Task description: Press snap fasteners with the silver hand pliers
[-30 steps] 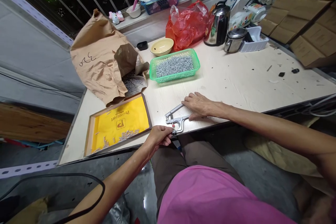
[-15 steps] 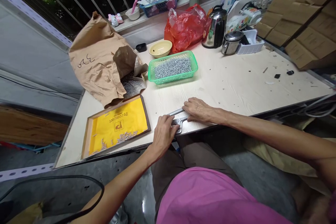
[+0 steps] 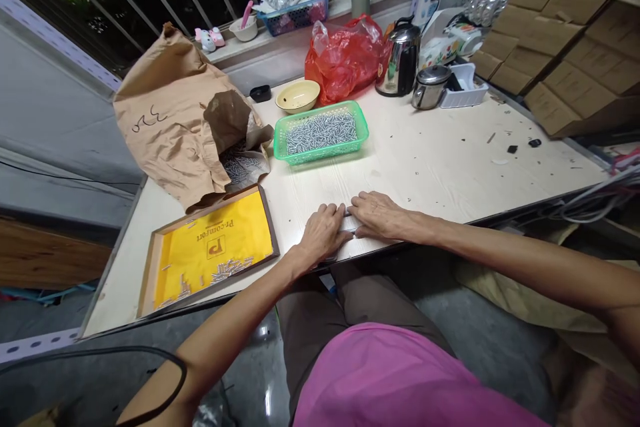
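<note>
A silver metal piece [image 3: 351,223], long and flat, lies at the table's front edge, mostly covered by both hands. My left hand [image 3: 323,233] is closed over its left part. My right hand [image 3: 380,217] grips the right end, fingers bent over it. Only a short stretch of metal shows between the hands, so its exact kind is unclear. To the left sits a shallow tray [image 3: 270,217] lined with a yellow sheet [image 3: 190,253], with small metal pins [image 3: 231,269] along its near side. A green basket [image 3: 320,157] filled with similar small pins [image 3: 323,132] stands beyond my hands.
A torn brown paper bag [image 3: 165,113] spills pins behind the tray. At the back are a cream bowl [image 3: 298,96], a red plastic bag [image 3: 343,63], an electric kettle [image 3: 399,60], a steel pot [image 3: 429,88] and a white basket [image 3: 465,95]. Cartons [image 3: 575,73] stand right.
My left hand has slid right along the metal piece, close to my right hand, and now covers the curved part that showed before. The view has shifted slightly.
</note>
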Action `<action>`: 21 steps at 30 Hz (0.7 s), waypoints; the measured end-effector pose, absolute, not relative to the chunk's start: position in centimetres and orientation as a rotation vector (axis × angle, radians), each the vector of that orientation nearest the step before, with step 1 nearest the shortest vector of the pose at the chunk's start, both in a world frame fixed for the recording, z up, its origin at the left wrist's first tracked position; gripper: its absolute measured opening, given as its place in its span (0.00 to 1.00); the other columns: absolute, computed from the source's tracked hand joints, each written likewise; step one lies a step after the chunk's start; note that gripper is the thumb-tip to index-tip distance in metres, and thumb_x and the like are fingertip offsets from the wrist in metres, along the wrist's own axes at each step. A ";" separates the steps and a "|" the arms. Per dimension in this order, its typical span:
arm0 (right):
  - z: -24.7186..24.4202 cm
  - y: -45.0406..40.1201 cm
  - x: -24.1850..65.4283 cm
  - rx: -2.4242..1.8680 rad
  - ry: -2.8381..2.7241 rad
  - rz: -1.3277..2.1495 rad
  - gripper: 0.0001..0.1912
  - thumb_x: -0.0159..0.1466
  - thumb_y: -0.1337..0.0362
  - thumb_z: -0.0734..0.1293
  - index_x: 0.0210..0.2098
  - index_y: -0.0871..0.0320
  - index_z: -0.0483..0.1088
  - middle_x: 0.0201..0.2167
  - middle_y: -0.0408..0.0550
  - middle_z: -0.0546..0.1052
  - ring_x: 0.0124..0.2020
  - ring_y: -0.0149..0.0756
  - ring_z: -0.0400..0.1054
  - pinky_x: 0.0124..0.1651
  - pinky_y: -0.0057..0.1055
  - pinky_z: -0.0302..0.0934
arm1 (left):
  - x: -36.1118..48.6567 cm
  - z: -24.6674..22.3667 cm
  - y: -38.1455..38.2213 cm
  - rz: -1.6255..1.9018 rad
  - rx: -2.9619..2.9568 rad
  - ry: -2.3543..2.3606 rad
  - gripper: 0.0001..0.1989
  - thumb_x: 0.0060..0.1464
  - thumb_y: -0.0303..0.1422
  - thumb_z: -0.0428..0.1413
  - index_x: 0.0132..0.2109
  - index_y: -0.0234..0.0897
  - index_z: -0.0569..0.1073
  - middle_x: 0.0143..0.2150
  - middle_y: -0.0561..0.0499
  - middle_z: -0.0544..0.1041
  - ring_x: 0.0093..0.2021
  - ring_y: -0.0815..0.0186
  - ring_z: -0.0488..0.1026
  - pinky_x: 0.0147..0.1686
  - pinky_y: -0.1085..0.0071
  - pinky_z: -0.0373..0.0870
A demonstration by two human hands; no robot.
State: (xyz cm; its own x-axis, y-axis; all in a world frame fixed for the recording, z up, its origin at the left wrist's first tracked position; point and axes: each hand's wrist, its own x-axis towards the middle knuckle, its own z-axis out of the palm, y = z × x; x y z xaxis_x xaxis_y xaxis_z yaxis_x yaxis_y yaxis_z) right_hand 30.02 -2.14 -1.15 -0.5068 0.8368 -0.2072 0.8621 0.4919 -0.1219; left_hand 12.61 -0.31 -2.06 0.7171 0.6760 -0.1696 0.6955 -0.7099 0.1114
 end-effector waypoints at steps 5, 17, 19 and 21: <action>-2.1 -3.2 29.5 1.549 2.624 -0.291 0.10 0.64 0.62 0.64 0.39 0.63 0.70 0.38 0.54 0.73 0.42 0.43 0.65 0.41 0.34 0.53 | 12.6 -2.5 -0.5 -0.209 2.814 1.052 0.15 0.60 0.40 0.50 0.49 0.36 0.68 0.43 0.45 0.70 0.46 0.57 0.66 0.40 0.64 0.66; -2.5 -3.0 31.0 1.600 2.736 -0.387 0.18 0.61 0.55 0.66 0.44 0.62 0.69 0.41 0.55 0.71 0.44 0.42 0.62 0.42 0.33 0.54 | 12.5 -2.9 -2.2 -0.015 2.738 1.246 0.18 0.58 0.38 0.52 0.53 0.35 0.67 0.50 0.42 0.72 0.50 0.56 0.67 0.44 0.62 0.69; -2.5 -2.6 31.8 1.521 2.807 -0.451 0.23 0.61 0.50 0.66 0.46 0.62 0.69 0.41 0.55 0.71 0.43 0.42 0.63 0.43 0.33 0.55 | 12.2 -3.8 -3.5 0.160 2.720 1.251 0.19 0.59 0.35 0.52 0.55 0.32 0.66 0.56 0.39 0.68 0.56 0.54 0.64 0.52 0.58 0.66; -3.0 -1.9 32.3 1.470 2.854 -0.482 0.21 0.64 0.51 0.62 0.46 0.61 0.70 0.40 0.54 0.72 0.42 0.41 0.63 0.42 0.33 0.54 | 12.2 -4.8 -5.2 0.329 2.702 1.193 0.17 0.60 0.33 0.49 0.55 0.31 0.66 0.61 0.37 0.65 0.62 0.53 0.59 0.57 0.56 0.62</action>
